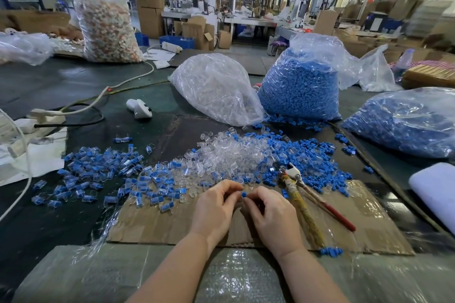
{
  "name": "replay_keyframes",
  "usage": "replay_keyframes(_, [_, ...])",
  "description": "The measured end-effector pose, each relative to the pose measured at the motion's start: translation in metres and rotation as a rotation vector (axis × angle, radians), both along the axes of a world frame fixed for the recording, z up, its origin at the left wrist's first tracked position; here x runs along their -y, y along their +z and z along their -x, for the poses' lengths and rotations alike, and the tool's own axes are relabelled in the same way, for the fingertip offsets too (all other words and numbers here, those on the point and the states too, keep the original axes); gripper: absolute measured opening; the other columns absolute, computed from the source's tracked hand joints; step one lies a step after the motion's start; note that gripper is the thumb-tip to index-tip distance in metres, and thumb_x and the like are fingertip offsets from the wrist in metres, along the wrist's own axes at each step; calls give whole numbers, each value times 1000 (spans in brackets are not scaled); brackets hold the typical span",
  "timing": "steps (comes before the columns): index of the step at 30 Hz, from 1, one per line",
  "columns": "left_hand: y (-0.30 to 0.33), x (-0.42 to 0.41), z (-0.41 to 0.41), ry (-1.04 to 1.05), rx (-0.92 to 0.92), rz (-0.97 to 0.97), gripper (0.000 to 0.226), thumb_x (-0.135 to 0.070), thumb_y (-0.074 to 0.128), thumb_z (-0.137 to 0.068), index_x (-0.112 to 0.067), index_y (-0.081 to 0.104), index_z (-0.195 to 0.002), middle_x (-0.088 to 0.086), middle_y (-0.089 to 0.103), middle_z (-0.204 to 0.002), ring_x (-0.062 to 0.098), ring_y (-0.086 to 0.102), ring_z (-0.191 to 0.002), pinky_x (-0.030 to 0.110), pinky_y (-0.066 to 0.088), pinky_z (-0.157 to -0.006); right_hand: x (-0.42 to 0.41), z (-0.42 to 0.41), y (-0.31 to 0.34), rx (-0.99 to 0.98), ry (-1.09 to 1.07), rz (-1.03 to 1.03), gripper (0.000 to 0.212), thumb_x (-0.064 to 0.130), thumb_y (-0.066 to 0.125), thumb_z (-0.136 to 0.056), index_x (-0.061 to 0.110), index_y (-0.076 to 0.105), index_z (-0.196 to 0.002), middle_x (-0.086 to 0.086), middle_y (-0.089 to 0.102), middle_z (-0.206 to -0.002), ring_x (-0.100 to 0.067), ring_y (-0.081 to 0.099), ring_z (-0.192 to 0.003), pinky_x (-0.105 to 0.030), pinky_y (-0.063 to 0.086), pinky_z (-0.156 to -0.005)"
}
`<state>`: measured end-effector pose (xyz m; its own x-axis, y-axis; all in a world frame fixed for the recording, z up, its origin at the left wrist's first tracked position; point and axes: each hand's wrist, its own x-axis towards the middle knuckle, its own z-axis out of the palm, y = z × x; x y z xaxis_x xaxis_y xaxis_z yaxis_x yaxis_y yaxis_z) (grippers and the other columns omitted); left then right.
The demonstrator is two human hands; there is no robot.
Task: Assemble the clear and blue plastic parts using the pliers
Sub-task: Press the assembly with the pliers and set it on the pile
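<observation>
Pliers (304, 200), 1 pair, lie untouched beside the right hand (270, 219), which pinches 1 blue part (243, 194) with the left hand (216, 206).

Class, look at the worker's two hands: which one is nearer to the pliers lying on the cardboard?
Right. The right hand sits just left of the pliers, pinching a blue part. The left hand is farther left, beyond the right hand.
</observation>
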<state>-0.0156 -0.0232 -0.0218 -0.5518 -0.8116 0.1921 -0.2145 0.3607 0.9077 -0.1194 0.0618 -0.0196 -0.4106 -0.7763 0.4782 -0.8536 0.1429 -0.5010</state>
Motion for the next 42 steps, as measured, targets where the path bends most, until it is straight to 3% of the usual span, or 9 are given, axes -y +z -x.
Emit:
replay_keyframes(5, [1,0,0,-3,16,13,28,-15,59,-90,-42,61,-82,-18,67,-79,-5,61,-77,16,51,-74,-2,0,2,-8,66,49,20,20,69,-83,22,65,-102,12,64,-93,-7,59,-86,-25,49,-76])
replay_keyframes(11, [4,-1,0,-7,41,31,30,-14,58,-90,-41,59,-77,-18,65,-74,-9,58,-75,6,44,-68,-2,1,2,-16,86,61,14,23,67,-84,20,69,-98,9,65,-91,-10,60,-86,-31,52,-73])
replay_keyframes(21, [7,-2,1,-3,28,22,27,-11,63,-86,-36,61,-78,-12,64,-71,-6,57,-66,7,44,-62,-2,0,3,-26,86,28,18,18,70,-82,17,70,-99,8,64,-90,-9,59,-85,-26,50,-75])
replay_keyframes(27, [8,-2,1,8,-13,-43,17,-8,63,-86,-25,63,-83,-6,64,-76,-3,57,-67,7,44,-63,-8,2,10,-157,-138,115,29,7,74,-74,9,67,-101,-4,63,-97,-22,60,-91,-37,47,-83])
replay_keyframes(29, [9,-2,0,17,-26,-50,16,-8,63,-86,-24,63,-85,-4,64,-78,0,57,-70,6,43,-63,-12,7,16,-186,-354,7,34,17,70,-80,9,63,-112,-9,62,-107,-26,59,-101,-42,45,-89])
replay_keyframes(32, [9,0,-1,21,-48,-63,16,-7,62,-86,-23,62,-86,-3,64,-81,5,59,-76,7,45,-66,-20,22,26,-127,-634,-522,59,52,42,-91,18,33,-139,-9,47,-133,-26,44,-123,-47,34,-103])
replay_keyframes(34, [9,1,-1,25,-75,-89,17,-7,62,-86,-24,61,-85,0,66,-82,11,62,-79,11,48,-68,-24,30,31,-70,-672,-715,70,62,35,-89,19,23,-143,-10,40,-142,-27,39,-128,-51,28,-106])
replay_keyframes(38, [11,3,0,48,-146,-189,13,-5,62,-86,-18,63,-87,7,68,-83,17,65,-80,22,55,-74,-25,36,40,-108,-619,-710,41,48,44,-92,17,45,-118,-10,48,-128,-26,46,-115,-40,41,-94])
replay_keyframes(42, [14,7,-1,73,-208,-303,10,-5,62,-86,-14,64,-92,7,68,-87,17,65,-84,23,55,-76,-25,32,52,-146,-507,-664,31,45,45,-93,17,48,-104,-6,51,-113,-22,49,-105,-32,43,-90])
